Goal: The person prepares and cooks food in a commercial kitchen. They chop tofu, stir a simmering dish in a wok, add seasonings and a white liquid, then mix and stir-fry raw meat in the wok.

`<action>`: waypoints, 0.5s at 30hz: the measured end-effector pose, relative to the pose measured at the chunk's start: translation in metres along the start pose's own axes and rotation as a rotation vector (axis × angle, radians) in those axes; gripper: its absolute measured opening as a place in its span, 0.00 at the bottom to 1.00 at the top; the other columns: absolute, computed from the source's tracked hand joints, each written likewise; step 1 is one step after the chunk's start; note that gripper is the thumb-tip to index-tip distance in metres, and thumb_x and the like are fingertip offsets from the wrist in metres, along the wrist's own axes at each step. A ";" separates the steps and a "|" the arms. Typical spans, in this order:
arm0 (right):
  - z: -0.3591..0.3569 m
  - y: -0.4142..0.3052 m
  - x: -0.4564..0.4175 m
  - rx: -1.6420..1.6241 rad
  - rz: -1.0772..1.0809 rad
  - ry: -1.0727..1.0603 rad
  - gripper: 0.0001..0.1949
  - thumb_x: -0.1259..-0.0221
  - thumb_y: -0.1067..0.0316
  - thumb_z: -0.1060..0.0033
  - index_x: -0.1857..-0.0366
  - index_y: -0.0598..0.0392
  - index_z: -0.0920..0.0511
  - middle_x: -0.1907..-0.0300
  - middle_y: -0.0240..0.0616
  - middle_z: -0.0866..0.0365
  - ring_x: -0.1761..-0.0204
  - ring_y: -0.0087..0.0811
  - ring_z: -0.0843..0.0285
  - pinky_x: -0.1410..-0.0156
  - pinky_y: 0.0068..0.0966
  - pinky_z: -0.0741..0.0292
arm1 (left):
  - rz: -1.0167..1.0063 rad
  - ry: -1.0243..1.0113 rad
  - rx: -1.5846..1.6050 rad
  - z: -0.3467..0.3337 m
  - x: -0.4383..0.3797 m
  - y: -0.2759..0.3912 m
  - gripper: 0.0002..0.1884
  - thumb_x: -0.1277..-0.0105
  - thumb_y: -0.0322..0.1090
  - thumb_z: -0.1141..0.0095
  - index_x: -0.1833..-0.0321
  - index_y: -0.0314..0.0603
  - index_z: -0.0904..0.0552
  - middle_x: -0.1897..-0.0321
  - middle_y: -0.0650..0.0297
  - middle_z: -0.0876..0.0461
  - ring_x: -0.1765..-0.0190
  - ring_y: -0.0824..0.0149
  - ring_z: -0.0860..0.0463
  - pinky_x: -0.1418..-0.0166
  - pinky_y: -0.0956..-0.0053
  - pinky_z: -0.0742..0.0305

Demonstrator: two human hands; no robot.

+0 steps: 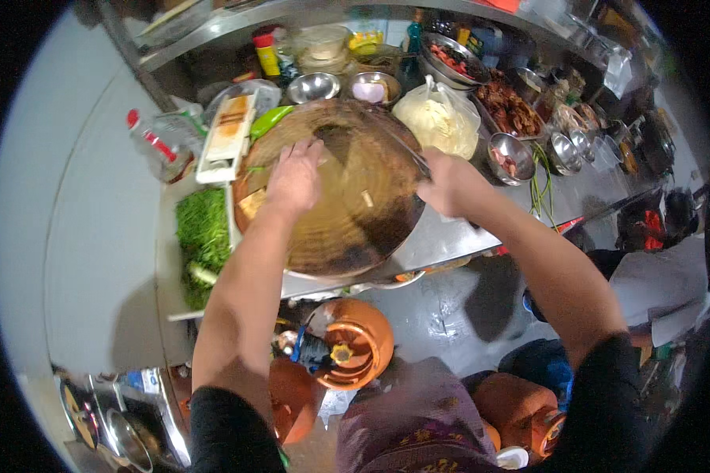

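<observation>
My left hand [296, 175] rests low over the left part of a round wooden chopping block [355, 236], its fingers towards the block's middle; what lies under it is hidden. At the block's right edge my right hand [454, 183] is closed on a handle, seemingly a knife's, with a thin dark blade [399, 141] pointing up and left over the wood. A yellowish piece of food [252, 204] lies beside my left wrist, and a small pale strip [367, 198] lies near the block's centre. A green pepper [270, 121] touches the block's upper left edge.
A white slicer [225, 142] and leafy greens [202, 236] border the block's left. Behind stand steel bowls [313, 88] and a bag of pale shreds [441, 121]. To the right are a tray of brown meat [509, 106] and a bowl of meat pieces [510, 158]. Orange gas cylinders [373, 337] stand below.
</observation>
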State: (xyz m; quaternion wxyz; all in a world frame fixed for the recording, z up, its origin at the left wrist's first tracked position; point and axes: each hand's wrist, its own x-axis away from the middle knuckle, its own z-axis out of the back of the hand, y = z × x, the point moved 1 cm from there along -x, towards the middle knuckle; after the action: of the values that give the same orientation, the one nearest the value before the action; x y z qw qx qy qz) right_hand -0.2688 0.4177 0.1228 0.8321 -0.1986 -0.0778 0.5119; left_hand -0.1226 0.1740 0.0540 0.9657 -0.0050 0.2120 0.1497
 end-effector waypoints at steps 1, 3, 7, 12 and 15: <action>0.026 -0.012 0.021 -0.205 -0.175 -0.206 0.15 0.37 0.61 0.45 0.59 0.65 0.28 0.73 0.56 0.20 0.65 0.55 0.18 0.58 0.46 0.23 | 0.055 -0.153 -0.040 -0.012 -0.014 -0.004 0.19 0.41 0.24 0.49 0.45 0.39 0.22 0.41 0.49 0.25 0.38 0.45 0.27 0.33 0.54 0.33; 0.049 0.006 0.071 -0.179 -0.215 -0.255 0.15 0.32 0.57 0.44 0.57 0.60 0.29 0.70 0.57 0.21 0.64 0.58 0.19 0.59 0.47 0.24 | 0.150 -0.444 -0.100 -0.027 -0.052 0.007 0.15 0.41 0.24 0.48 0.51 0.40 0.19 0.46 0.50 0.22 0.41 0.48 0.24 0.37 0.54 0.29; 0.047 0.048 0.083 -0.425 -0.085 -0.621 0.14 0.34 0.61 0.42 0.57 0.61 0.30 0.64 0.60 0.24 0.57 0.61 0.23 0.53 0.49 0.25 | 0.268 -0.090 0.483 -0.039 -0.030 -0.022 0.04 0.40 0.28 0.42 0.63 0.39 0.20 0.62 0.52 0.18 0.57 0.51 0.18 0.57 0.60 0.25; 0.047 0.097 0.038 -0.477 -0.068 -0.486 0.12 0.39 0.71 0.40 0.59 0.62 0.32 0.65 0.58 0.24 0.61 0.62 0.24 0.58 0.49 0.26 | 0.223 0.035 0.246 -0.006 0.036 0.075 0.09 0.47 0.23 0.37 0.64 0.41 0.20 0.64 0.56 0.20 0.59 0.53 0.21 0.55 0.62 0.25; 0.055 0.099 0.041 -0.377 0.131 -0.493 0.11 0.40 0.71 0.39 0.61 0.60 0.32 0.67 0.56 0.23 0.65 0.60 0.23 0.60 0.50 0.26 | 0.075 -0.043 0.213 -0.002 0.056 0.115 0.15 0.52 0.21 0.36 0.61 0.42 0.20 0.61 0.58 0.22 0.58 0.53 0.21 0.52 0.62 0.24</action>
State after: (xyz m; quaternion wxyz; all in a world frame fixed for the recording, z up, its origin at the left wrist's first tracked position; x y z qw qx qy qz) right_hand -0.3495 0.5067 0.1287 0.7022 -0.2238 -0.3577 0.5735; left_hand -0.1083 0.2999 0.0350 0.9588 0.1088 0.2060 0.1625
